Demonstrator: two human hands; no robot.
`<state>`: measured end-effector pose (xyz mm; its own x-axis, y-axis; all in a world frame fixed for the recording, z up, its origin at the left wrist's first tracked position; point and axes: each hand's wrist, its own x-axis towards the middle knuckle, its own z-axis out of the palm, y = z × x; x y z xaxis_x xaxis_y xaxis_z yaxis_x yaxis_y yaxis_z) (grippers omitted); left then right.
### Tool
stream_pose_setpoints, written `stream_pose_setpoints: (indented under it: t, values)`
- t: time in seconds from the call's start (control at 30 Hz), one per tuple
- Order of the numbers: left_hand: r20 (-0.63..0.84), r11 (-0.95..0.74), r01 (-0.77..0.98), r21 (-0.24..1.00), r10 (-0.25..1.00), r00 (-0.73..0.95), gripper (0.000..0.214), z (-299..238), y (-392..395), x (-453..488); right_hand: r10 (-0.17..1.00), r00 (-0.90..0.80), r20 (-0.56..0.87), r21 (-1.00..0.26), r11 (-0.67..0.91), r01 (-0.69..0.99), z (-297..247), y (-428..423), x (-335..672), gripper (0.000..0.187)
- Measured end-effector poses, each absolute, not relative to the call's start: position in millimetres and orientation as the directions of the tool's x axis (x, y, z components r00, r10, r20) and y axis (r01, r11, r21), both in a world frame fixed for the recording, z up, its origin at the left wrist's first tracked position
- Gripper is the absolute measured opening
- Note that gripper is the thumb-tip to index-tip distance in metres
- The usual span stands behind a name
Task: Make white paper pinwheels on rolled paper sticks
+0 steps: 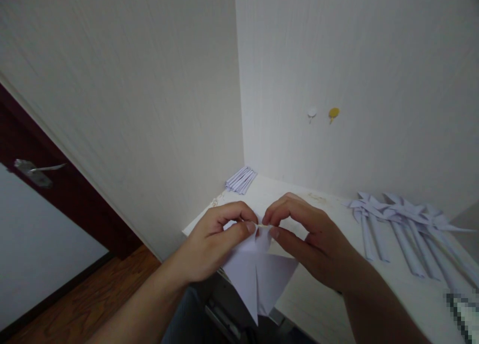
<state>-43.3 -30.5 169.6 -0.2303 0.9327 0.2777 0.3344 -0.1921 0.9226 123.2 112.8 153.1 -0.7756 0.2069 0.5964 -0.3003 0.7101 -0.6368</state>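
Observation:
A folded white paper piece [258, 276] with pointed flaps hangs in front of me over the near edge of a white table [325, 284]. My left hand [217, 239] pinches its top edge from the left, thumb against forefinger. My right hand [310, 241] pinches the same top edge from the right, fingertips almost touching those of the left hand. Both hands are closed on the paper.
Several finished paper pinwheels on rolled paper sticks [396, 229] lie at the table's right. A bundle of rolled paper sticks [241, 179] rests in the far corner by the walls. Two wall hooks [322, 114] sit above. A dark-framed door with a handle [37, 172] stands at left.

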Motion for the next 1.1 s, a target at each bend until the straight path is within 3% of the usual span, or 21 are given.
stream_pose_setpoints:
  t: [0.27,0.6,0.87,1.1]
  values:
    - [0.140,-0.101,0.189,0.977,0.968,-0.209,0.024,172,-32,-43,0.196,-0.766,0.612,-0.633,0.702,-0.327,155,112,124,0.007]
    - [0.069,-0.051,0.097,0.994,0.979,-0.190,0.025,174,-31,-41,0.170,-0.776,0.608,-0.641,0.683,-0.352,154,113,125,0.006]
    - [-0.011,0.005,-0.050,0.999,0.993,-0.119,0.025,184,-36,-42,0.185,-0.811,0.556,-0.728,0.578,-0.367,154,111,122,0.004]
    - [-0.037,0.030,-0.074,0.997,0.994,-0.104,0.027,184,-36,-43,0.201,-0.839,0.505,-0.777,0.529,-0.341,155,110,124,0.007]
